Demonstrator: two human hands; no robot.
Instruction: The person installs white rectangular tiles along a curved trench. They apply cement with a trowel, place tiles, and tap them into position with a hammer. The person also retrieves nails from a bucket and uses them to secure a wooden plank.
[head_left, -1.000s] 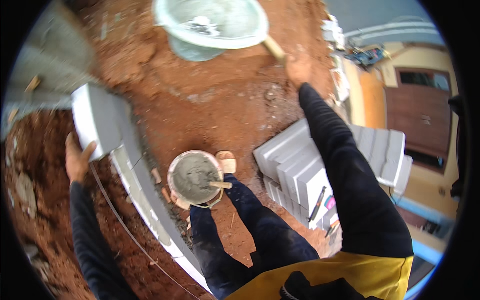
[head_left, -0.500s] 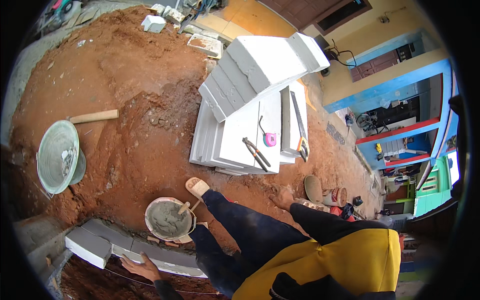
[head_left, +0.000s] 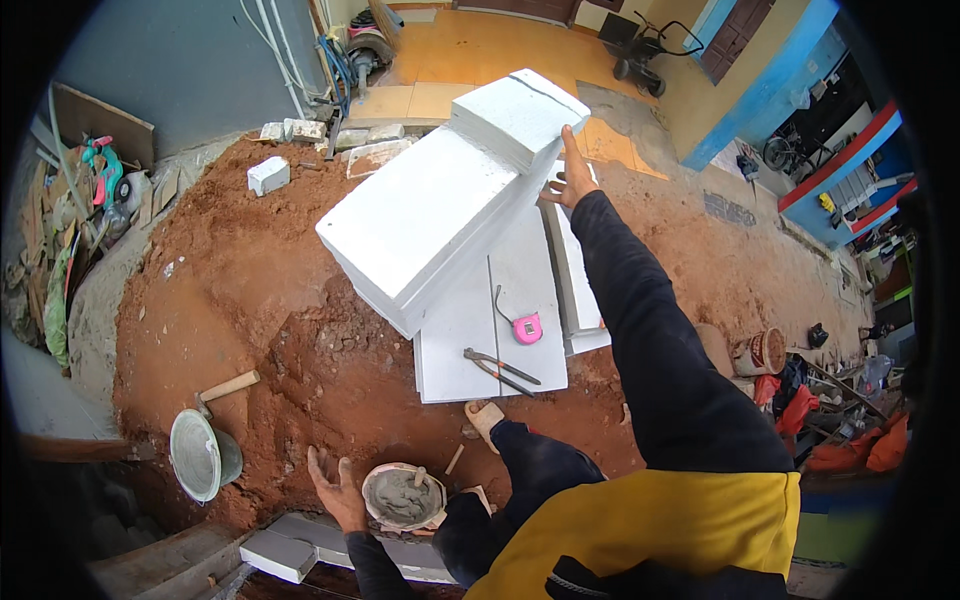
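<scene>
My right hand (head_left: pixel 572 172) reaches out with its fingers apart. Its fingertips are at the right edge of a short white block (head_left: pixel 520 115), which lies on top of a stack of white lightweight concrete blocks (head_left: pixel 420 205). My left hand (head_left: pixel 338 492) is open and holds nothing, just left of a bucket of wet grey mortar (head_left: pixel 402 496) with a wooden handle sticking out. On the stack's lower level lie a pink tape measure (head_left: pixel 526 328) and pincers (head_left: pixel 500 372). My right arm covers part of the block beside them.
A low row of grey blocks (head_left: pixel 280 555) runs along the near edge. A pale bucket (head_left: pixel 197 455) and a wooden-handled tool (head_left: pixel 230 386) lie at left on reddish soil. Rubble and a white block piece (head_left: pixel 268 176) sit farther back. A worn bucket (head_left: pixel 760 352) stands at right.
My right hand has risen from near my knee to the top block. My left hand has moved from over the block row to beside the mortar bucket. The view has turned.
</scene>
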